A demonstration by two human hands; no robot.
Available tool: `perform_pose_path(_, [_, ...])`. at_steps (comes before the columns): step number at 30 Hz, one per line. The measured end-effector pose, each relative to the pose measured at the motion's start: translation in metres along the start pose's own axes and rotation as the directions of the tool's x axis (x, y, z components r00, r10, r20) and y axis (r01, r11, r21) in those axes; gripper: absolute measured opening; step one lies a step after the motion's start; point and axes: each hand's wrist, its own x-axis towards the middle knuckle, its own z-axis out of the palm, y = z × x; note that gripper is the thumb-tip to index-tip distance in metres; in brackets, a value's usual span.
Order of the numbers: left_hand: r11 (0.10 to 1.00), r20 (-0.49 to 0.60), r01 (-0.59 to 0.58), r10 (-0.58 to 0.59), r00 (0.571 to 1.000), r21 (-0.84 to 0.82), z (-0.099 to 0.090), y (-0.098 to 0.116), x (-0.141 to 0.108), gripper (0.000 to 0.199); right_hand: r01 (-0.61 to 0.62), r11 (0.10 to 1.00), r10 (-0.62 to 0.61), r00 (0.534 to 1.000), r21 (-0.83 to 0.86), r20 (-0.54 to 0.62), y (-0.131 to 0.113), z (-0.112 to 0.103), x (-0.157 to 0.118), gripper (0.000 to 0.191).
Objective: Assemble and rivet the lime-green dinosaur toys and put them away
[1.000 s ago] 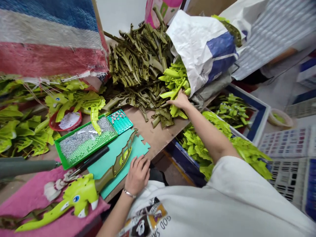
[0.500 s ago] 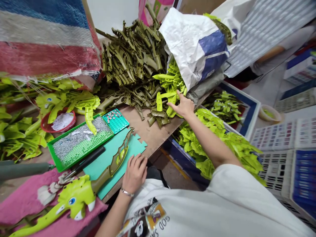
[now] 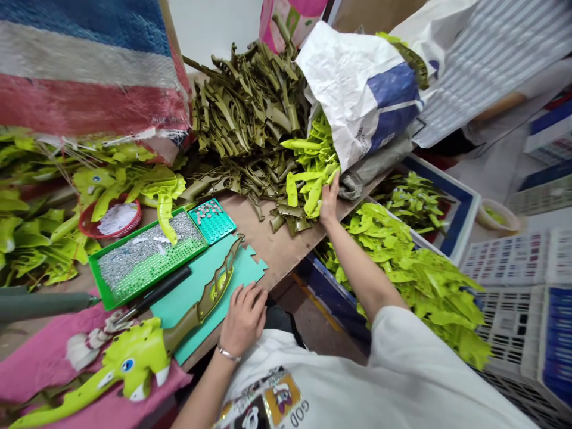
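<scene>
Right grip (image 3: 329, 202) is up against the front of the bright green plastic pieces (image 3: 313, 173), a loose heap on the wooden surface (image 3: 279, 256), banked against a white plastic bag (image 3: 353, 83). It stands narrow and edge-on, digits straight and close together, wedged at the heap's lower edge. No clear closure; can't tell if a piece is pinched. Left grip (image 3: 243, 319) is relaxed and slightly curled on a teal foam mat (image 3: 252, 277), holding nothing, just beside the long olive strip of a green plastic dinosaur toy (image 3: 134, 351). The toy's head lies on a pink cloth (image 3: 44, 369), and the strip runs across the mat. The pieces look like thin moulded plastic: light, fairly stiff, some flex at the narrow ends. Smooth faces may slip, and the branched shapes will likely snag on each other, so a single piece probably wants lifting clear of the heap, held at its thick middle, not the tips. Same for the toy: hold near the body, since the strip could whip. Olive plastic pieces (image 3: 245, 113) are piled just left of the green heap; a green tray of silver studs (image 3: 147, 259) sits beyond the mat.
</scene>
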Motion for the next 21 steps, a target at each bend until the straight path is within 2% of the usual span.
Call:
perform_pose_path(5, [1.000, 0.010, 0.002, -0.002, 1.000, 0.003, -0.001, 0.001, 0.001, 0.029, -0.083, 0.996, 0.084, 0.994, -0.029, 0.063, -0.039, 0.036, -0.028, 0.070])
perform_pose_path(9, [1.000, 0.008, -0.001, 0.001, 1.000, 0.015, -0.001, 0.001, 0.001, 0.028, -0.077, 0.997, 0.078, 0.979, -0.014, 0.188, -0.048, 0.042, -0.043, 0.070])
perform_pose_path(11, [1.000, 0.006, -0.004, 0.004, 1.000, 0.018, 0.000, 0.000, 0.001, 0.028, -0.108, 0.994, 0.101, 0.977, 0.025, 0.189, -0.047, 0.037, -0.046, 0.069])
perform_pose_path(15, [1.000, 0.010, -0.001, 0.001, 1.000, -0.003, 0.000, -0.001, 0.000, 0.028, -0.148, 0.985, 0.140, 0.986, 0.094, 0.088, -0.034, 0.021, -0.048, 0.063])
perform_pose_path(18, [1.000, 0.012, -0.006, 0.006, 1.000, -0.021, -0.001, -0.002, 0.000, 0.026, -0.180, 0.973, 0.172, 0.983, 0.147, 0.067, -0.016, 0.013, -0.051, 0.065])
perform_pose_path(21, [0.999, 0.006, -0.010, 0.010, 1.000, -0.036, -0.002, -0.002, 0.000, 0.025, -0.258, 0.956, 0.257, 0.966, 0.139, 0.028, 0.005, 0.009, -0.054, 0.066])
